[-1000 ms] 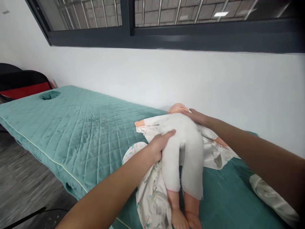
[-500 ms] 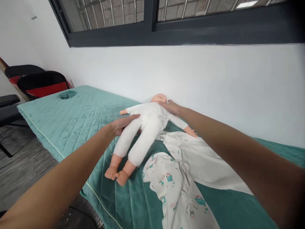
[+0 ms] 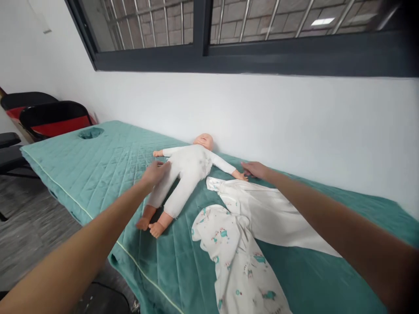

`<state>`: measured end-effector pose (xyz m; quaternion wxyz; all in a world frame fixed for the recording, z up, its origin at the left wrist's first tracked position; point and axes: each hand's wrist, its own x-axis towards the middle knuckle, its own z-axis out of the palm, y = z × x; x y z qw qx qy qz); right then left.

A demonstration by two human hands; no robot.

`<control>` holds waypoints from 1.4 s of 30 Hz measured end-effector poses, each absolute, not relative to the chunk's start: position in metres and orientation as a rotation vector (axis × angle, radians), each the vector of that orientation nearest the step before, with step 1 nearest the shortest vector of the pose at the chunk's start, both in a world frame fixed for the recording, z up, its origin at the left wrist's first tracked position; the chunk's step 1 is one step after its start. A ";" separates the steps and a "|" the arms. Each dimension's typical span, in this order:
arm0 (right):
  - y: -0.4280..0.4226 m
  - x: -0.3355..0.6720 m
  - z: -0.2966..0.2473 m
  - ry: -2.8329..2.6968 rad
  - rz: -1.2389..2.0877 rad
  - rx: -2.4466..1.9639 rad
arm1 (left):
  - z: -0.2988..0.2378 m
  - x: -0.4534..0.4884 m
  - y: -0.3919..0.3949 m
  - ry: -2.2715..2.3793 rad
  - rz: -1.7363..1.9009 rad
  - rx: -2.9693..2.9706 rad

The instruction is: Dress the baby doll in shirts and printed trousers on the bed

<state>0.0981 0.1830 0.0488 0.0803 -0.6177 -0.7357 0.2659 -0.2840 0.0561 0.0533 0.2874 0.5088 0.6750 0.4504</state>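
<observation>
A baby doll (image 3: 188,170) in a white one-piece lies on its back on the teal quilted bed (image 3: 108,161), head toward the wall, arms spread. My left hand (image 3: 154,172) rests with fingers stretched out against the doll's hip and thigh. My right hand (image 3: 253,169) lies flat and open beside the doll's outstretched hand, at the edge of a white garment (image 3: 271,209). A white printed cloth (image 3: 235,253) lies spread below that garment, nearer to me.
The bed runs along a white wall under a dark-framed window (image 3: 203,30). A round face hole (image 3: 91,132) is at the bed's far left end. Black and red chairs (image 3: 49,115) stand beyond it. Grey floor (image 3: 29,235) lies left of the bed's edge.
The doll was carried left off the clothes and laid on the bare bed. My right hand left the doll's head and moved to its outstretched hand; my left slid to its hip.
</observation>
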 end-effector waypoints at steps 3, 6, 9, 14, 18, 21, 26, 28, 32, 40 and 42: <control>0.142 0.152 0.054 -2.283 0.574 -1.993 | 0.065 -0.247 0.019 1.962 1.167 1.861; 0.101 0.185 0.066 -2.403 0.395 -2.035 | 0.068 -0.188 -0.033 1.402 0.632 2.534; 0.065 0.195 0.080 -2.541 0.246 -1.971 | 0.059 -0.134 -0.074 1.049 0.295 2.793; 0.013 0.188 0.102 -2.648 -0.003 -1.887 | 0.054 -0.098 -0.085 1.106 0.036 2.847; -0.033 0.184 0.128 -2.695 -0.096 -1.720 | 0.074 -0.076 -0.087 1.165 0.268 2.811; -0.073 0.185 0.152 -2.698 -0.133 -1.568 | 0.091 -0.044 -0.098 1.269 0.592 2.784; -0.132 0.199 0.176 -2.660 -0.090 -1.359 | 0.105 0.006 -0.108 1.579 0.851 2.528; -0.150 0.212 0.176 -2.629 -0.013 -1.376 | 0.111 0.013 -0.109 1.631 0.858 2.479; -0.178 0.237 0.163 -2.439 0.266 -1.610 | 0.132 0.015 -0.119 1.538 0.956 2.726; -0.219 0.185 0.088 -1.277 1.499 -1.295 | 0.139 0.032 -0.198 1.635 1.118 2.683; -0.229 0.164 0.065 -0.936 1.595 -1.030 | 0.117 0.030 -0.230 1.586 1.045 2.553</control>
